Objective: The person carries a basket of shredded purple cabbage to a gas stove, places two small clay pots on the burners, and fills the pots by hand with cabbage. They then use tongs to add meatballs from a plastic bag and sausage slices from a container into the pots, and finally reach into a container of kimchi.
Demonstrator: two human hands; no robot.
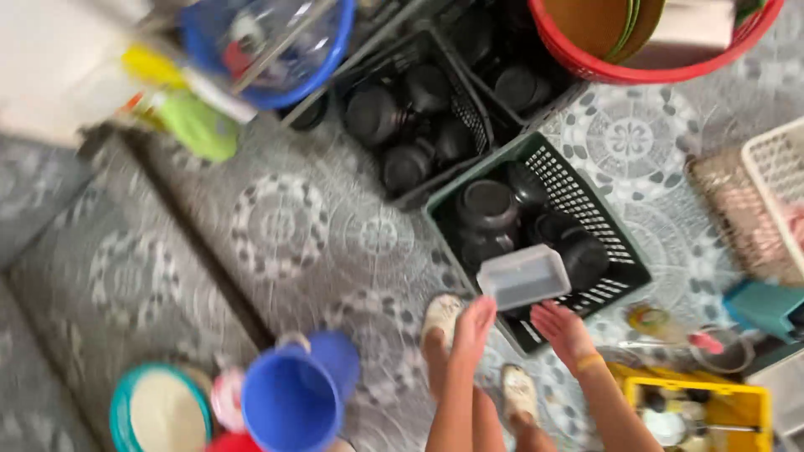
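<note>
Hands meet over the near edge of a green plastic crate (pixel 624 251) at about 5 o'clock in the view. Left hand (pixel 473 322) reaches up with its fingers (pixel 484 308) straight and close together, their tips touching the underside of a clear rectangular plastic container (pixel 523 276). Right hand (pixel 563 331) is open, palm up, fingers spread slightly apart, just below the container's right end; whether it touches the container I cannot tell. A yellow band sits on the right wrist. The container lies tilted over the crate's near corner, above the dark round pots (pixel 487 205) packed inside.

At 12 o'clock a black crate (pixel 477 109) holds more dark pots, touching the green crate at one corner. A red basin (pixel 653 71) sits at 1 o'clock, a blue basin (pixel 335 63) at 11 o'clock. A blue plastic jug (pixel 289 402) stands at 7 o'clock beside a teal-rimmed bowl (pixel 159 410). A yellow crate (pixel 737 402) lies at 4 o'clock, just right of the right forearm. Everything rests on a grey patterned floor (pixel 276 226).
</note>
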